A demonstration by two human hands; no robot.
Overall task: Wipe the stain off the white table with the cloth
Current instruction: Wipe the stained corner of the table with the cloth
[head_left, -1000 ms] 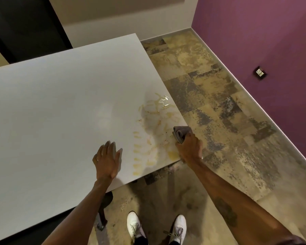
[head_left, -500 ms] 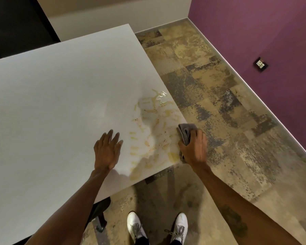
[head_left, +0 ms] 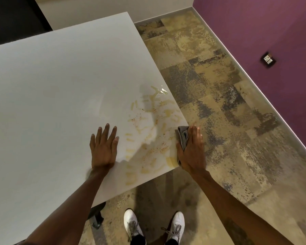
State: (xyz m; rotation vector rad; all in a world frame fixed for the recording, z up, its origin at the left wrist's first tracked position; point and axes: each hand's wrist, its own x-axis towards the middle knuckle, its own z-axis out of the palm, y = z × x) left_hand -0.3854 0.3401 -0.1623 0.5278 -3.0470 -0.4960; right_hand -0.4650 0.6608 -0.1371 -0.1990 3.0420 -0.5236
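Observation:
A yellowish, speckled stain (head_left: pixel 154 131) is smeared over the near right corner of the white table (head_left: pixel 51 103). A folded grey cloth (head_left: pixel 182 137) lies at the table's right edge beside the stain. My right hand (head_left: pixel 193 151) lies flat on the cloth, fingers extended, pressing it down at the corner, and hides most of it. My left hand (head_left: pixel 104 147) rests palm down on the table just left of the stain, fingers spread, holding nothing.
Patterned brown floor (head_left: pixel 219 103) lies right of the table, bounded by a purple wall with a socket (head_left: pixel 268 59). My white shoes (head_left: pixel 154 225) stand below the table's front edge. A dark table leg base (head_left: pixel 97 216) is near my left foot.
My right hand has opened from a curled grip to a flat palm over the cloth. My left hand stays planted on the table. The view has shifted slightly.

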